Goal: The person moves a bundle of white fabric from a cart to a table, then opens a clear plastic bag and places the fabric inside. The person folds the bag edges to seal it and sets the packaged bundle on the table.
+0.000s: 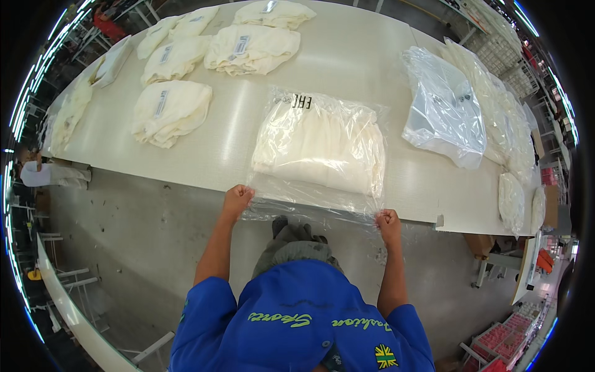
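Note:
A clear plastic bag (316, 193) lies on the table in front of me, its near end hanging over the edge. Inside it is a folded cream garment (320, 144). Dark print shows on the bag's far end. My left hand (239, 199) pinches the bag's near left corner just off the table edge. At the near right corner, my right hand (388, 225) grips the film in the same way. Between the two hands the film is drawn out flat.
Several folded cream garments with labels (172, 111) lie at the left and back of the white table (232, 153). A stack of empty clear bags (444, 107) is on the right, beside several filled bags (499, 116). Someone in white (51, 174) stands at the far left.

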The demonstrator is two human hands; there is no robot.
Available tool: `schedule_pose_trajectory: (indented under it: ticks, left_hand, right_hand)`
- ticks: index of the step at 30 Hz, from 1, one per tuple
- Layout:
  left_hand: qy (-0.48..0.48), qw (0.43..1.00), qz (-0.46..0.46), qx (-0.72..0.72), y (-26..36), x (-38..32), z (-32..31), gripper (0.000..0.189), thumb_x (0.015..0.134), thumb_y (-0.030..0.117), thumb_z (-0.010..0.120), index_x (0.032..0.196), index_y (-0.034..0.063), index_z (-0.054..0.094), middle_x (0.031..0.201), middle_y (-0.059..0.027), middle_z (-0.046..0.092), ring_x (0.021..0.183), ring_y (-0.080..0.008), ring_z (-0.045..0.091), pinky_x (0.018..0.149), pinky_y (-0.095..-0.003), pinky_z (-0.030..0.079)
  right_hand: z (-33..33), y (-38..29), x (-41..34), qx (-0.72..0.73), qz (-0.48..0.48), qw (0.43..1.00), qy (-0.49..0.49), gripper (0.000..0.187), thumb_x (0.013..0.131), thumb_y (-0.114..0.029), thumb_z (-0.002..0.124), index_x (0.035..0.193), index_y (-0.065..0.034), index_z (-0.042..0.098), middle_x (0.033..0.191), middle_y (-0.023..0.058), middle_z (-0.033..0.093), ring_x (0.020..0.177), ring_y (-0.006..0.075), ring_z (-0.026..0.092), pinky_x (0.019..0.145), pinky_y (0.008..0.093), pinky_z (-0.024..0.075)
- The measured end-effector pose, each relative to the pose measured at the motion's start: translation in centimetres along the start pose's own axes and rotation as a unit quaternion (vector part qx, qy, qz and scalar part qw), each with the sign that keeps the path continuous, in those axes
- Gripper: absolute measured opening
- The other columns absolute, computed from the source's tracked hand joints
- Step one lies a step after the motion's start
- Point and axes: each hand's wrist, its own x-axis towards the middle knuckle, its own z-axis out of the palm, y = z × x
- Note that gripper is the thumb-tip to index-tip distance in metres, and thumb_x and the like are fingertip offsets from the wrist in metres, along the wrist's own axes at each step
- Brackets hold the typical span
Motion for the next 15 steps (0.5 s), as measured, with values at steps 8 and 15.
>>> schedule_pose_trajectory:
  ticks: [8, 15]
  left_hand:
    - [-0.036, 0.998, -0.042, 0.001, -2.5, -1.1, -2.3, 0.018, 0.084, 0.016, 0.075, 0.089, 0.0057, 0.061, 0.070, 0.0022, 0.060, 0.056, -0.0041, 0.048, 0.050, -0.0202, 0.040]
    - [-0.015, 0.999, -0.032, 0.016, -4.6, -2.1, -5.4, 0.025, 0.084, 0.013, 0.074, 0.104, 0.0053, 0.060, 0.074, 0.0028, 0.059, 0.060, -0.0050, 0.047, 0.054, -0.0223, 0.040]
  right_hand:
    - [-0.5, 1.2, -1.0, -0.003, -0.010, 0.998, 0.058, 0.013, 0.093, -0.012, 0.063, 0.096, -0.0011, 0.057, 0.072, 0.0014, 0.059, 0.058, 0.0067, 0.052, 0.054, 0.0221, 0.0447]
    - [-1.5, 1.9, -1.6, -0.055, -0.053, 0.992, 0.100, 0.020, 0.093, -0.011, 0.062, 0.109, -0.0006, 0.056, 0.084, 0.0034, 0.060, 0.066, 0.0082, 0.054, 0.059, 0.0225, 0.0465]
